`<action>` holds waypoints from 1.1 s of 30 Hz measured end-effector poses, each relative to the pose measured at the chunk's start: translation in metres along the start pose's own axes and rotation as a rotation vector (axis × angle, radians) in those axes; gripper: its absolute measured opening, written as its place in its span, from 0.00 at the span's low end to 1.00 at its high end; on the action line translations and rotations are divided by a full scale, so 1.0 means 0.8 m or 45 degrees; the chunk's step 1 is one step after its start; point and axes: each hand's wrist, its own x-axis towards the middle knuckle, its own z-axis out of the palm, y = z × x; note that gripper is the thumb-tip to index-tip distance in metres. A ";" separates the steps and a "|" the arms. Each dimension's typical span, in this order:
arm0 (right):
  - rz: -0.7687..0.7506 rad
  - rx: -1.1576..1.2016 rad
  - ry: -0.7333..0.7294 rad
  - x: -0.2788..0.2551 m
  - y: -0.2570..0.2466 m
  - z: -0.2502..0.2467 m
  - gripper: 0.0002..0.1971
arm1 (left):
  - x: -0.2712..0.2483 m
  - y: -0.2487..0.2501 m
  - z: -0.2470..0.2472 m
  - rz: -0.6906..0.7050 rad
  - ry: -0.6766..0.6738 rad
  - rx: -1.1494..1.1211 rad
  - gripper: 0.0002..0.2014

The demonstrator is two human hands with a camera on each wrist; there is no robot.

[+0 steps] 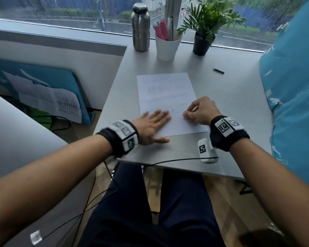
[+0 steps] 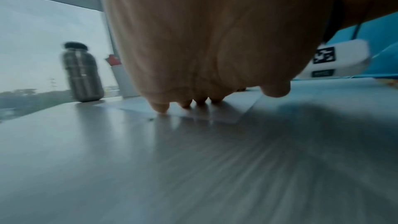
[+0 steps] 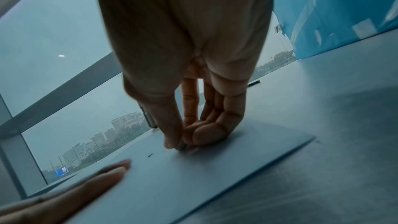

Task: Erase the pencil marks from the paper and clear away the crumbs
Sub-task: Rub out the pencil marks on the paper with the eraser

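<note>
A white sheet of paper (image 1: 168, 82) lies on the grey table (image 1: 230, 104), with grey pencil scribbles (image 1: 161, 89) across its upper middle. A few dark crumbs (image 1: 175, 111) sit low on the sheet between my hands. My left hand (image 1: 153, 122) lies flat on the paper's lower left part, fingers straight and pressing down. My right hand (image 1: 185, 114) rests on the lower right part, thumb and forefinger pinching a small grey eraser (image 3: 182, 146) against the paper. In the right wrist view the crumbs (image 3: 150, 155) lie just left of the eraser, and the left fingers (image 3: 103, 176) lie beside them.
At the back by the window stand a steel bottle (image 1: 140, 27), a white cup of pens (image 1: 168, 45) and a potted plant (image 1: 203, 32). A short black stick (image 1: 218, 70) lies right of the paper. Blue sheeting (image 1: 292, 86) bounds the right side.
</note>
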 end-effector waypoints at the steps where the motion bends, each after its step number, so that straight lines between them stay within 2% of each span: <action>1: 0.008 0.004 -0.004 0.000 0.000 0.000 0.08 | -0.007 -0.015 -0.001 -0.074 0.002 0.008 0.46; 5: 0.023 0.020 -0.004 0.000 -0.001 0.001 0.08 | -0.020 -0.046 -0.008 -0.471 -0.004 0.083 0.53; 6: 0.022 0.016 -0.001 0.000 -0.001 0.001 0.08 | -0.019 -0.042 -0.010 -0.510 0.033 0.090 0.55; 7: 0.019 0.010 -0.003 -0.001 -0.001 0.001 0.08 | -0.015 -0.031 -0.011 -0.463 0.084 0.104 0.55; 9: 0.019 0.003 -0.011 0.000 -0.002 0.000 0.08 | -0.005 0.002 -0.010 -0.174 0.140 0.125 0.54; 11: 0.012 -0.011 -0.011 -0.001 -0.003 -0.001 0.08 | 0.005 0.032 -0.003 0.101 0.076 0.062 0.51; 13: 0.009 -0.013 -0.006 -0.001 -0.002 -0.001 0.08 | 0.014 0.038 0.005 0.160 0.004 -0.013 0.47; 15: 0.018 0.009 -0.014 -0.003 -0.002 -0.001 0.07 | 0.016 0.018 0.007 0.094 0.015 -0.043 0.45; 18: 0.028 0.045 -0.025 -0.003 0.000 -0.001 0.07 | 0.012 -0.030 -0.003 -0.126 0.071 -0.098 0.46; 23: 0.021 -0.041 -0.075 0.002 -0.006 -0.005 0.07 | 0.006 -0.077 -0.023 -0.355 0.085 -0.208 0.65; 25: -0.017 -0.077 -0.088 0.007 -0.018 -0.004 0.07 | 0.009 -0.079 -0.026 -0.378 0.093 -0.216 0.70; 28: -0.213 -0.042 -0.028 0.012 -0.057 0.010 0.07 | 0.013 -0.081 -0.026 -0.374 0.100 -0.175 0.72; 31: -0.364 -0.047 -0.119 0.019 -0.104 0.038 0.06 | 0.015 -0.079 -0.026 -0.348 0.121 -0.066 0.74; 33: -0.368 -0.078 -0.158 0.031 -0.121 0.050 0.07 | 0.018 -0.078 -0.028 -0.324 0.128 -0.020 0.75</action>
